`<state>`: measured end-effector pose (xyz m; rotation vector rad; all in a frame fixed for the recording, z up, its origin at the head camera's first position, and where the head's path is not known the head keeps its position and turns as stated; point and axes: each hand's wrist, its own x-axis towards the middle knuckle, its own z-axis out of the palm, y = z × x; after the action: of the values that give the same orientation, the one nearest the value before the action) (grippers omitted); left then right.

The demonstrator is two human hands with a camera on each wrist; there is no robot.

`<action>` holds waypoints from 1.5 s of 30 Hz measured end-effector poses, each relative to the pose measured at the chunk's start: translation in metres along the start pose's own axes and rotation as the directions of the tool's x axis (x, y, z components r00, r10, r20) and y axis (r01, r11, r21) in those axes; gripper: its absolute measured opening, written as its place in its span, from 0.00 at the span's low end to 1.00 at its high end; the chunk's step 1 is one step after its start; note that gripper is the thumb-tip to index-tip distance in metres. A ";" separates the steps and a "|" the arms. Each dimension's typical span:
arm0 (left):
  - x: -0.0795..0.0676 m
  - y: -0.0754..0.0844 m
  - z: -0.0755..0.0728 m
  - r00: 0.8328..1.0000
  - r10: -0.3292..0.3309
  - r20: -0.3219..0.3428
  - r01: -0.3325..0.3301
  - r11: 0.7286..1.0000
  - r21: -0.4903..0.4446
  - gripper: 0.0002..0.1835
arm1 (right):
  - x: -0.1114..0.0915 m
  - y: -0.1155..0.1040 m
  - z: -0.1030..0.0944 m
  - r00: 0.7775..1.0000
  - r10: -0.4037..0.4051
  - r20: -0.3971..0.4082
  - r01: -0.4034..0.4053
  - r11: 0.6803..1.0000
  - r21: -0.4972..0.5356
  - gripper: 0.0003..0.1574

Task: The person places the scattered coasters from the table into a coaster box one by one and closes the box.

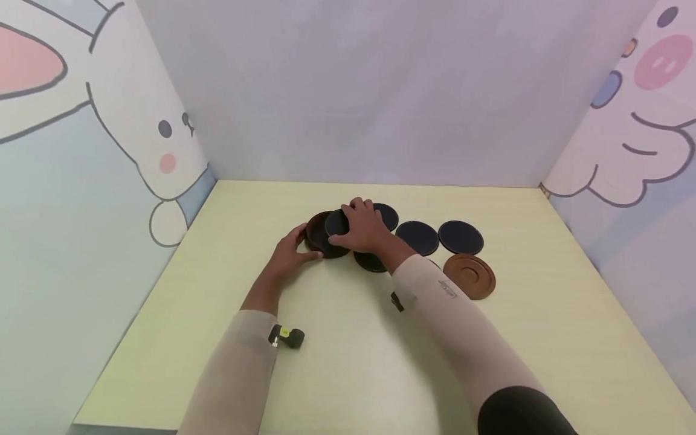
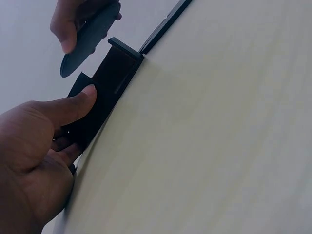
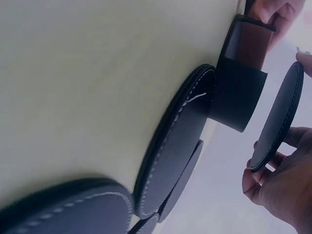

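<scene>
A round dark coaster holder (image 1: 313, 234) with an open top and a reddish-brown inside stands on the table. My left hand (image 1: 287, 258) grips its near left side, the thumb on the wall (image 2: 105, 92) in the left wrist view. Above the holder's opening, my right hand (image 1: 363, 227) pinches a black coaster (image 1: 336, 223) by its edges. The right wrist view shows this coaster (image 3: 280, 117) tilted on edge, apart from the holder, with stitching round its rim.
Several black coasters (image 1: 417, 238) lie flat on the pale table (image 1: 337, 362) right of the holder, one close against it. A brown disc (image 1: 470, 277) with concentric rings lies farther right. My right forearm covers part of the group. Printed walls (image 1: 348, 121) border the table.
</scene>
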<state>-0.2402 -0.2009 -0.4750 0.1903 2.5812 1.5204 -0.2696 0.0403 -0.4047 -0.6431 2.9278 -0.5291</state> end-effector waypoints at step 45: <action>0.002 0.001 -0.002 1.000 0.017 0.021 -0.018 0.999 0.032 0.50 | 0.024 -0.028 0.029 1.000 0.015 0.023 -0.013 0.998 -0.062 0.52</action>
<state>-0.2420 -0.2017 -0.4735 0.2320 2.5954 1.4755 -0.2758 -0.0031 -0.4217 -0.6309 2.9347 -0.4278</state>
